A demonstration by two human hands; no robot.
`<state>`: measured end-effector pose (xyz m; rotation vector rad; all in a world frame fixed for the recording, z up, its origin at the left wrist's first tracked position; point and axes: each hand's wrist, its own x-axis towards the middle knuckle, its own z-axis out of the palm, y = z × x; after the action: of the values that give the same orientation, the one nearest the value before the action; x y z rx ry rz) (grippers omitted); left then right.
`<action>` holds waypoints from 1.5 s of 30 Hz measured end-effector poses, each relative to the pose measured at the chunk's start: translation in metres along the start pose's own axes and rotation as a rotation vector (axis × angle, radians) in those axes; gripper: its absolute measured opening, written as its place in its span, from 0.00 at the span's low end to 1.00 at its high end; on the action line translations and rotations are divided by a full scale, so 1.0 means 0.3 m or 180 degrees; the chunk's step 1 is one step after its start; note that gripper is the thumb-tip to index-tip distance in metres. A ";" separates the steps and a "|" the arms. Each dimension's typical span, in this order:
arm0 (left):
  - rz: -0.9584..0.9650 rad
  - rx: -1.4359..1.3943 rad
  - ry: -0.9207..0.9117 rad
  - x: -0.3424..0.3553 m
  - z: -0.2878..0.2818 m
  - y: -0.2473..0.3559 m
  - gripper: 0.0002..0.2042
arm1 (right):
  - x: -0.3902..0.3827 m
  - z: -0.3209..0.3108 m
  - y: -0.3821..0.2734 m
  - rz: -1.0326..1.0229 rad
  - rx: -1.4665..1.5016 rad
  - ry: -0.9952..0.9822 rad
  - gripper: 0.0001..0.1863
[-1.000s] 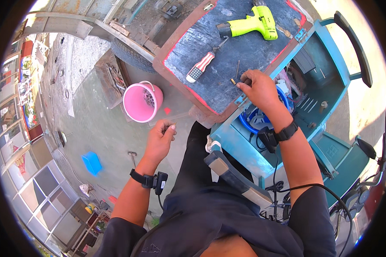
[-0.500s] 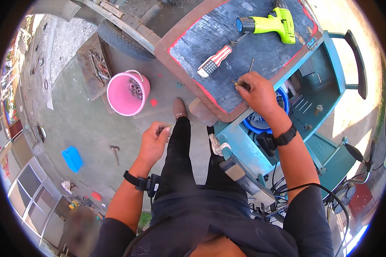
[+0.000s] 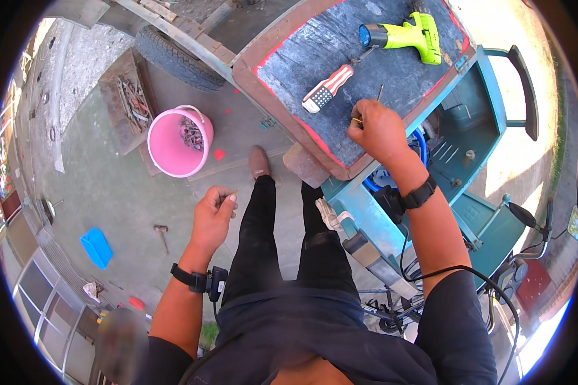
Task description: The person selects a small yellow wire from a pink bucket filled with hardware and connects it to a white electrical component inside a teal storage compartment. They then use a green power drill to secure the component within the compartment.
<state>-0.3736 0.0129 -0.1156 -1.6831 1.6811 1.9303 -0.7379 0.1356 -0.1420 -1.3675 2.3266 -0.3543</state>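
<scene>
My right hand (image 3: pixel 374 128) is pinched on a small brass piece (image 3: pixel 356 120) just above the dark, red-edged board (image 3: pixel 279 77). A thin metal rod (image 3: pixel 380 93) lies just beyond my fingers. Nearby on the board are a screwdriver with a stars-and-stripes handle (image 3: pixel 327 90) and a lime-green cordless drill (image 3: pixel 417 38). My left hand (image 3: pixel 215 212) is out over the floor, left of the board, with thumb and fingers closed on a tiny gold-coloured piece (image 3: pixel 236 193), too small to identify.
A pink bucket (image 3: pixel 167 147) with metal bits and a tray of scrap metal (image 3: pixel 128 109) sit by a tyre (image 3: pixel 167 54). A blue bin (image 3: pixel 96 247) and a hammer (image 3: pixel 164 237) lie on the floor. A teal vehicle body with compartments (image 3: pixel 478 138) stands right, beside handlebars (image 3: pixel 536 253).
My left hand has moved left, still pinching its piece. My right hand has risen slightly on the board. The view has shifted, showing more of my legs and feet.
</scene>
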 end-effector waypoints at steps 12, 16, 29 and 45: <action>0.0336 -0.0506 -0.1336 -0.129 0.066 0.390 0.08 | -0.251 -0.279 -0.350 0.1163 0.5246 -0.1377 0.02; 0.1023 -0.0399 -0.1883 -0.159 0.084 0.472 0.07 | -0.295 -0.239 -0.429 0.1421 0.5904 -0.0984 0.01; 0.1120 -0.0267 -0.1554 -0.181 0.043 0.417 0.07 | -0.332 -0.176 -0.541 0.1491 0.5417 -0.0792 0.03; 0.0028 -0.1745 -0.2172 -0.156 -0.070 0.307 0.12 | -0.323 -0.145 -0.626 0.1085 0.5044 -0.0836 0.10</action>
<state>-0.4015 -0.0130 -0.0173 -0.8954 0.9608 2.7032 -0.5725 0.1298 -0.0038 -0.1749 1.2259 -1.3598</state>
